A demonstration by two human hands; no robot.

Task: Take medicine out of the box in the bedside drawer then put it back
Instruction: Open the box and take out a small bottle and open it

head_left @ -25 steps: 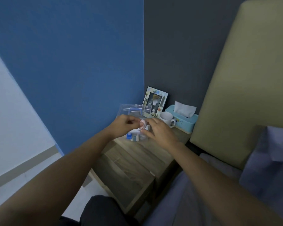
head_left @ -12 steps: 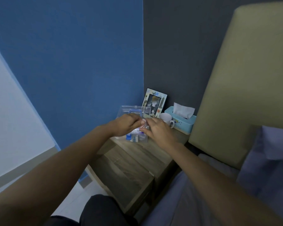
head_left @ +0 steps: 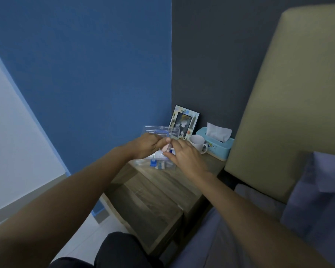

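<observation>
A clear plastic medicine box (head_left: pixel 159 164) stands on top of the wooden bedside table (head_left: pixel 174 180), its lid (head_left: pixel 162 130) raised at the back. Blue and white packets show inside it. My left hand (head_left: pixel 145 145) and my right hand (head_left: pixel 186 154) meet just above the box. Between their fingertips they hold a small pinkish medicine item (head_left: pixel 166 147); its exact shape is too small to tell. The bedside drawer (head_left: pixel 143 207) below is pulled open toward me.
A picture frame (head_left: pixel 184 123), a white mug (head_left: pixel 198 143) and a light blue tissue box (head_left: pixel 216 144) stand at the back of the table. The beige headboard (head_left: pixel 290 93) and grey-blue bedding (head_left: pixel 307 200) are to the right, a blue wall to the left.
Both hands have stayed together over the box, with small finger movements on the medicine item. The view has shifted slightly.
</observation>
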